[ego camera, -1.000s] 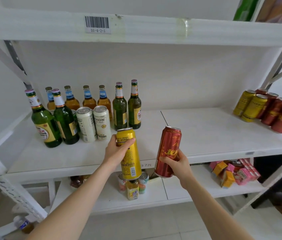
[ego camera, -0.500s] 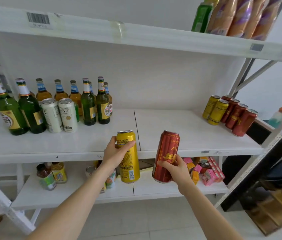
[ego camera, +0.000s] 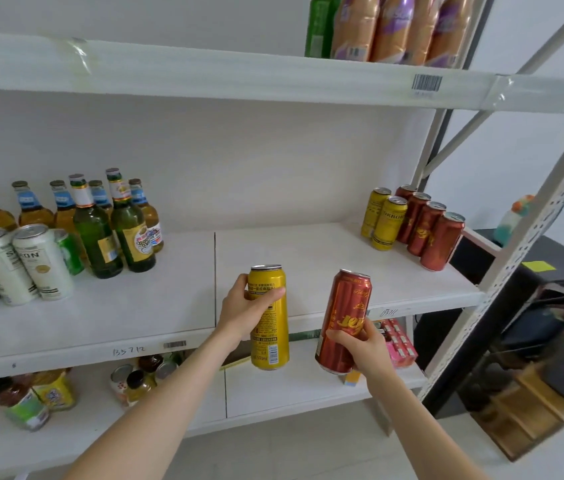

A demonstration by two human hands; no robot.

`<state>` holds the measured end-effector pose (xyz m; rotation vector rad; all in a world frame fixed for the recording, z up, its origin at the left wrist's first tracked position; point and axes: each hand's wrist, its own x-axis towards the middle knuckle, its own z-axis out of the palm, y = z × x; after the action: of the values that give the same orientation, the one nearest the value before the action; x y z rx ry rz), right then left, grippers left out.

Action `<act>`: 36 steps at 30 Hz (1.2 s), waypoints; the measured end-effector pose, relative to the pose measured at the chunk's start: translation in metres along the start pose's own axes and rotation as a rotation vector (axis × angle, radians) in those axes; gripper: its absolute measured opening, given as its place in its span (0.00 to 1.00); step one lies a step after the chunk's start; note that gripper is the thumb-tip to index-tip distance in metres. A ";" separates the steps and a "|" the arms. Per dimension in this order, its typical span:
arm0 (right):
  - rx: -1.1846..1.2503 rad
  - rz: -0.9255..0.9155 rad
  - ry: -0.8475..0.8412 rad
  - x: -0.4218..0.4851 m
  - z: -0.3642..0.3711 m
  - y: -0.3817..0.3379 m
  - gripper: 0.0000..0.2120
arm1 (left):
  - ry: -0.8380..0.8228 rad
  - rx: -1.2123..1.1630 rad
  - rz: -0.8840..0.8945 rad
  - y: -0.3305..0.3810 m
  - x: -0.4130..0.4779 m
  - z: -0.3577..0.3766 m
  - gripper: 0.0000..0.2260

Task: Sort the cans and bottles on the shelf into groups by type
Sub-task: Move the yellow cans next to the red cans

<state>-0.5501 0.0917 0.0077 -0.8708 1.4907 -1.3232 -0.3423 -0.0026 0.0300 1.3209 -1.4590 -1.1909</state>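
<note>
Here, in the head view, the sorting stands partly done. The left hand (ego camera: 244,308) wraps thumb and fingers round the upper half of a yellow can (ego camera: 271,334), and the right hand (ego camera: 360,344) clasps the lower part of a red can (ego camera: 344,306). Both cans hang in the air just in front of the middle shelf (ego camera: 308,251), the red one slightly tilted, neither touching anything on it. At the shelf's right end two groups are already formed: two yellow cans (ego camera: 382,220) of the same kind stand just beside a row of red cans (ego camera: 427,230). On this evidence the held pair probably belongs there, one can to each group. At the left end the work looks unfinished. Green bottles (ego camera: 114,233), amber bottles (ego camera: 27,211) with blue neck labels and white cans (ego camera: 20,265) stand close together, with a green container (ego camera: 69,251) tucked behind the white ones; whether it is a can or a bottle is unclear. The left cluster is cut off at the frame edge, so it cannot be counted. The green bottles partly mask the amber row. The wrapped bottles (ego camera: 394,26) on the upper shelf (ego camera: 204,77) are cropped at the top. The jars (ego camera: 135,377) and pink cartons (ego camera: 400,342) on the lower shelf (ego camera: 291,389) lie partly hidden under the middle shelf, with labels too blurred to read.
</note>
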 end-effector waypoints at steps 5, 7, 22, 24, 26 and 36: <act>0.022 -0.031 0.030 0.038 -0.047 -0.009 0.18 | -0.051 0.032 0.024 0.019 0.040 0.054 0.22; 0.034 -0.025 0.042 0.052 -0.068 -0.010 0.18 | -0.062 0.040 0.029 0.025 0.051 0.078 0.22; -0.065 -0.046 -0.017 0.140 -0.267 -0.030 0.24 | 0.033 0.020 0.026 0.064 0.089 0.276 0.21; -0.083 -0.061 -0.026 0.152 -0.290 -0.033 0.24 | 0.053 0.023 0.028 0.069 0.094 0.299 0.20; -0.090 -0.073 -0.031 0.164 -0.308 -0.036 0.24 | 0.057 0.029 0.038 0.073 0.100 0.318 0.20; -0.115 -0.154 -0.025 0.231 -0.334 -0.037 0.21 | 0.097 0.134 0.122 0.087 0.166 0.359 0.23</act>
<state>-0.9423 -0.0211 -0.0016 -1.0907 1.5168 -1.3429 -0.7282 -0.1241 0.0318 1.3388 -1.5476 -0.9518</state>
